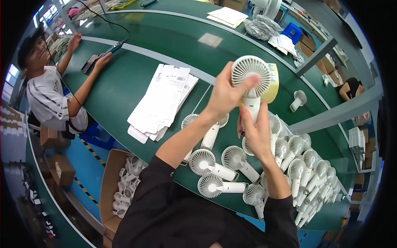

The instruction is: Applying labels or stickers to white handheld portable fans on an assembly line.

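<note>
A white handheld fan with a round, ribbed grille is held up over the table. My left hand grips its head from the left, thumb lying across the grille. Lower down, my right hand is closed round the handle. Just behind the fan head shows a yellow sheet of labels, partly covered by it; what supports the sheet is hidden. Under my forearms, several more white fans lie on the green table, and a dense pile of fans spreads to the right.
Flattened white printed cartons lie left of my arms. A cardboard box of white parts stands below the table edge. Far left, a co-worker holds a corded tool. A grey post crosses at right, near a lone fan.
</note>
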A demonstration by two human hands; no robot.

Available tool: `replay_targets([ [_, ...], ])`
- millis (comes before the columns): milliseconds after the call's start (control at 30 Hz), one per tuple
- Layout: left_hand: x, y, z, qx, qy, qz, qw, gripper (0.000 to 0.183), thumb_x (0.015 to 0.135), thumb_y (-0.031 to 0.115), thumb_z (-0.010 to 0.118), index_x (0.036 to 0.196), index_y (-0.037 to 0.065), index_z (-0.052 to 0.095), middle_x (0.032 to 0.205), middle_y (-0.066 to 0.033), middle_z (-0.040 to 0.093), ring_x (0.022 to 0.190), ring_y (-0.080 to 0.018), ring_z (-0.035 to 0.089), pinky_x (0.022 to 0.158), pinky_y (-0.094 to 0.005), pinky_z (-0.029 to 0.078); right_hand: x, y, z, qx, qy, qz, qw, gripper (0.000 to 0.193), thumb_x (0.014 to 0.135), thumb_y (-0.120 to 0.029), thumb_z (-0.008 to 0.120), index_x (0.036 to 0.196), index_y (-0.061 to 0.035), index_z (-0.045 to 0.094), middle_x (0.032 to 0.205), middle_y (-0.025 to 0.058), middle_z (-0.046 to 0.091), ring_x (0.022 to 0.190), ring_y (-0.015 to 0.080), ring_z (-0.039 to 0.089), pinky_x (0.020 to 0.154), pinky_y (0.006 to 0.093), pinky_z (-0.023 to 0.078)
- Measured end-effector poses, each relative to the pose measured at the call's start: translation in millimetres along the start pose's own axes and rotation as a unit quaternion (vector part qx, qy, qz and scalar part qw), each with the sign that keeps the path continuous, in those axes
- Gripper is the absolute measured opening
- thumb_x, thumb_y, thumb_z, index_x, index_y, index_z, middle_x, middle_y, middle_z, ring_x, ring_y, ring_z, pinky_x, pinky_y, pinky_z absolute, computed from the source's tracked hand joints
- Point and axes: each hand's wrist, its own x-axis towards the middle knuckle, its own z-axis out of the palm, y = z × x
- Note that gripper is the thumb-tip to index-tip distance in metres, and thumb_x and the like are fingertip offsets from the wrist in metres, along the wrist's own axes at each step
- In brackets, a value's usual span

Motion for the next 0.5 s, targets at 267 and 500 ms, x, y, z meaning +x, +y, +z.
replay_targets([
  [267,4,-11,-19,-0.1,-0.032,0.0,0.995,0.042,0.096,0.028,0.067,0.125,0.001,0.054,0.113,-0.005,0.065,0.103,-0.0113,0.061,0.089,-0.0291,0.051,10,-6,26,-0.188,0.107,-0.131,0.968,0.032,0.097,-0.012,0.06,0.119,0.0051,0.043,0.084,0.0211,0.066,0.068,0.0339,0.066,0.058,0.0415,0.05],
  [500,8,-4,-13,-0.163,0.052,-0.047,0.984,0.06,0.103,0.058,0.04,0.124,0.003,0.056,0.116,-0.0059,0.064,0.105,-0.0122,0.061,0.095,-0.0325,0.049,4,-4,39,-0.244,0.127,-0.104,0.956,0.038,0.097,-0.014,0.061,0.122,0.0079,0.043,0.091,0.0288,0.067,0.077,0.0434,0.069,0.063,0.0462,0.052],
])
